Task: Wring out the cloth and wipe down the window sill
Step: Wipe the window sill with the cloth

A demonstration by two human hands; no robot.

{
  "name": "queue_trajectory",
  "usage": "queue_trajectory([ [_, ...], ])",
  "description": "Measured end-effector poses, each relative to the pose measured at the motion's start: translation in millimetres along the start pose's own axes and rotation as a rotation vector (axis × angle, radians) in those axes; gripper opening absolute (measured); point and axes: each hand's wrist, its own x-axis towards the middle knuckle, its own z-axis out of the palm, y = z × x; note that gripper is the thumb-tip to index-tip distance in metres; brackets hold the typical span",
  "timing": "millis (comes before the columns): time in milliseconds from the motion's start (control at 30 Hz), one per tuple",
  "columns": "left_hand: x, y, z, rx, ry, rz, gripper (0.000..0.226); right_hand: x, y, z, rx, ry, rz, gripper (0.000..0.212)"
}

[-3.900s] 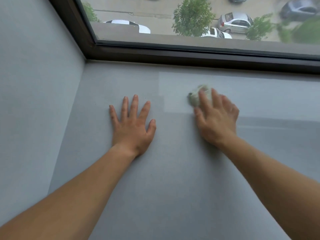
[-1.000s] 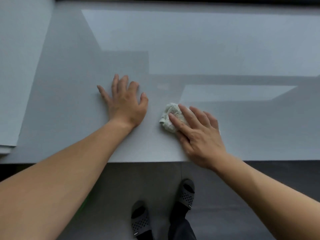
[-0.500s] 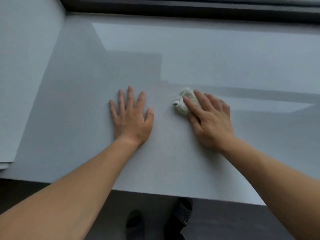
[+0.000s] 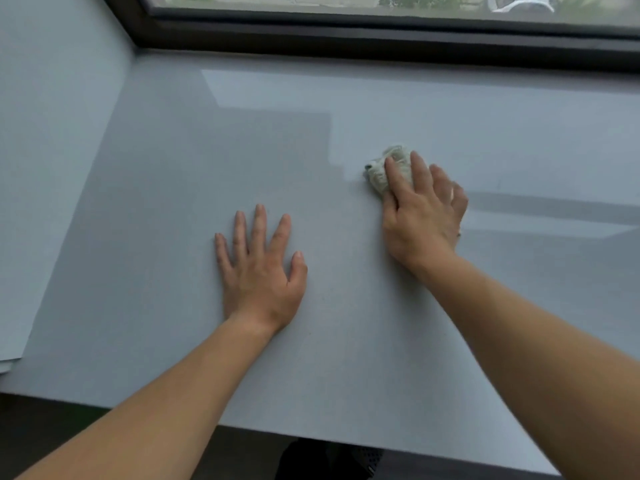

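Nearest us runs the front edge of the broad, smooth pale grey window sill [image 4: 156, 237]. Our left hand [image 4: 259, 271] lies flat on its middle, fingers spread wide, holding nothing. Farther in, our right hand [image 4: 422, 209] presses a small crumpled whitish cloth [image 4: 379, 169] under its fingers. Bare sill lies open on every side, up to the dark window frame [image 4: 346, 36] along the back edge.
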Motion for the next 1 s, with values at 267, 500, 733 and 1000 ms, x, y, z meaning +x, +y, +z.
queue_trajectory([
  [267,36,14,-8,-0.157,0.065,0.015,0.059,35,5,-1,-0.049,-0.033,-0.283,0.051],
  [500,154,39,-18,-0.266,0.027,0.108,0.058,64,-27,6,-0.046,-0.010,-0.240,0.051],
  [733,163,58,2,-0.001,-0.034,0.089,0.070,154,6,-11,-0.012,0.022,-0.003,0.049],
  [1000,164,61,1,0.040,-0.013,0.090,0.072,179,-47,-6,-0.029,-0.014,-0.277,0.049],
])
